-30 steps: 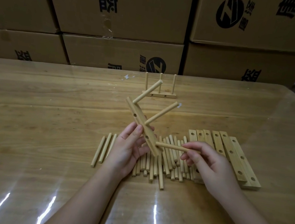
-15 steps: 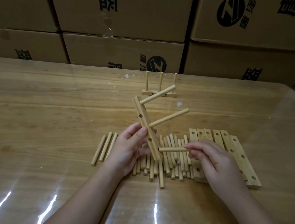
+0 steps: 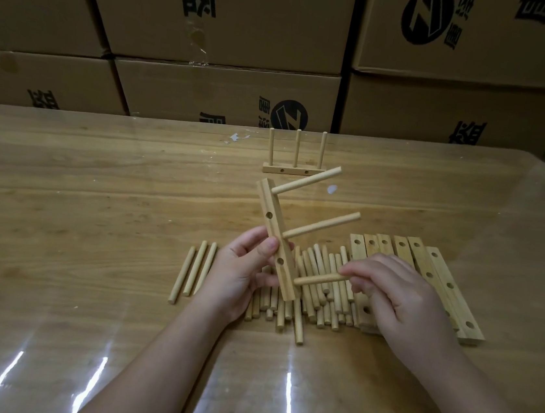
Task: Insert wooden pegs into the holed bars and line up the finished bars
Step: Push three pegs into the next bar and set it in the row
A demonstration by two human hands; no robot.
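Above the near-centre peg pile (image 3: 317, 262) on the table (image 3: 96, 186), the left hand (image 3: 240, 270) grips a tilted bar (image 3: 274, 233) bearing two pegs. Right hand (image 3: 400, 295) fingertips pinch a third peg (image 3: 320, 278), its tip at the bar's lower end. Unfilled bars (image 3: 421, 257) lie right of the pile; the finished bar (image 3: 292, 170) stands far.

Tilted two-pegged bar (image 3: 275, 240), third peg (image 3: 320, 279) at hole.

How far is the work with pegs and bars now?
Done: one finished bar with three pegs stands at the back. In hand: the left hand holds a two-peg bar; the right hand holds a third peg at it. Left: several empty bars and the peg pile.
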